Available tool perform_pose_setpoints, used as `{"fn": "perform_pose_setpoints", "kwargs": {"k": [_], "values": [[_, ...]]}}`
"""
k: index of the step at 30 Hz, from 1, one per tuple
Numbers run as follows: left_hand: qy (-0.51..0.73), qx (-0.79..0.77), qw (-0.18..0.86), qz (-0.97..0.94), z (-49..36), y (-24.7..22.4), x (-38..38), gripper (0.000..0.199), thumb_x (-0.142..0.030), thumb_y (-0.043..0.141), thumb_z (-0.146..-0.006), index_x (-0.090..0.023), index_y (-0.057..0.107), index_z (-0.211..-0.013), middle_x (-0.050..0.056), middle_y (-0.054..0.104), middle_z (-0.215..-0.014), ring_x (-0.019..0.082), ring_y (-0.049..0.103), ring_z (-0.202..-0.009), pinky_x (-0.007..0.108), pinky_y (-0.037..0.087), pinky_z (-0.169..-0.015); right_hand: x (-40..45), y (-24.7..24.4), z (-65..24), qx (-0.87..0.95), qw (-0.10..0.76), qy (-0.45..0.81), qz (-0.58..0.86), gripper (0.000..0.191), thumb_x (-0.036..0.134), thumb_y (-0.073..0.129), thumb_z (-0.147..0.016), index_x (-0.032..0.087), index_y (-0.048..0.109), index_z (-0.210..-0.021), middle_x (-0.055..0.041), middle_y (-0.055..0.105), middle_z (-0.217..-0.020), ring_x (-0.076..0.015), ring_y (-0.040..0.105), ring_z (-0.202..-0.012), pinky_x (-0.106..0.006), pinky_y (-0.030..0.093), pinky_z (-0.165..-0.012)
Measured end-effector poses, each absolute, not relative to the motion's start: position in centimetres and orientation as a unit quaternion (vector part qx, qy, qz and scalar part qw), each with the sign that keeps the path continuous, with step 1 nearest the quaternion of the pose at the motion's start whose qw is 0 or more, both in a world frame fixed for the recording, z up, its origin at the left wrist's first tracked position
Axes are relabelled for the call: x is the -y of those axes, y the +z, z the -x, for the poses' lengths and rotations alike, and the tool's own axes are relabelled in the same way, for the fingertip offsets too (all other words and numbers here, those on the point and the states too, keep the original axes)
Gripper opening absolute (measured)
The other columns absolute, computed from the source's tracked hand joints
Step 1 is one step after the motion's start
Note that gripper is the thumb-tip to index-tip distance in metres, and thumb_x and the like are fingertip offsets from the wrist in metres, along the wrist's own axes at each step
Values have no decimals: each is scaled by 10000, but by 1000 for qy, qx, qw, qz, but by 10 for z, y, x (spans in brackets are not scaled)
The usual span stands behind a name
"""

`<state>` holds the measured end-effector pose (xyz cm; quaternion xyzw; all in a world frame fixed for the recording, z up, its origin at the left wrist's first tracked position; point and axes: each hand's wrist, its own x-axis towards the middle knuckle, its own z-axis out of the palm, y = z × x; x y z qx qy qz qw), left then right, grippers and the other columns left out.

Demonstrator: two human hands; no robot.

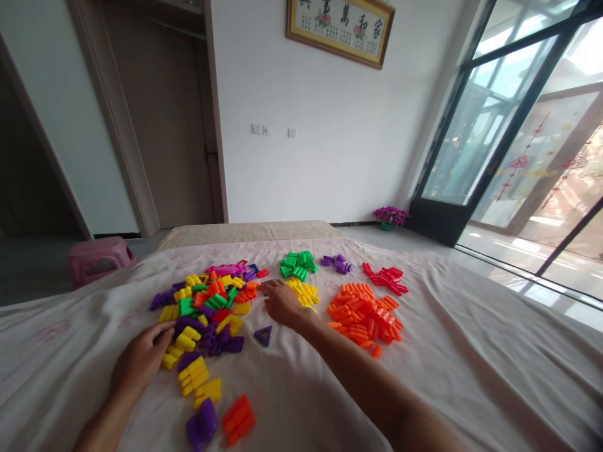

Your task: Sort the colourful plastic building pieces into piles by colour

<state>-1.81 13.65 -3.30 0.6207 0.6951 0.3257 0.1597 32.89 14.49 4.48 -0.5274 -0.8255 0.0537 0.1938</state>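
Note:
My left hand rests at the left edge of a mixed pile of plastic building blocks. Its thumb and fingers are apart, with the fingertips by purple and yellow blocks. From the right, my right hand reaches across to the pile's far right side. Its fingers are stretched out, the tips at an orange block; whether they touch it is hard to tell. Between the hands lie green blocks, more purple blocks and a purple triangular piece.
Single-colour heaps lie to the right: green, yellow, purple, red and a large orange heap. A loose red-orange block sits near the front. A pale cloth covers the surface; a pink stool stands left.

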Motion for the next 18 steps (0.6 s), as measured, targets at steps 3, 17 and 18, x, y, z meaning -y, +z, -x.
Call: {"fn": "perform_pose_setpoints", "kwargs": {"k": [3, 17, 18], "values": [[332, -697, 168, -613, 19, -35, -137, 451, -471, 473, -868, -187, 723, -1112, 93, 741, -1181, 263, 678, -1094, 310, 505, -911, -173, 43, -303, 816, 158, 13, 555, 526, 131, 498, -865, 251, 558, -1374, -76, 600, -1360, -231, 489, -1271, -384, 405, -1029], [322, -697, 165, -619, 23, -38, -139, 431, -470, 480, -871, -209, 726, -1111, 88, 759, -1140, 265, 702, -1025, 320, 529, -844, -137, 65, -329, 788, 206, 29, 580, 318, 262, 460, -978, 277, 662, -1223, -56, 701, -1164, -190, 648, -1041, -263, 449, -847], [323, -696, 154, -622, 23, -38, -138, 429, -467, 480, -872, -209, 730, -1107, 86, 763, -1130, 262, 710, -1004, 312, 536, -818, -128, 70, -342, 776, 220, 30, 590, 321, 266, 470, -972, 282, 658, -1232, -51, 700, -1172, -190, 649, -1044, -259, 448, -849]]}}
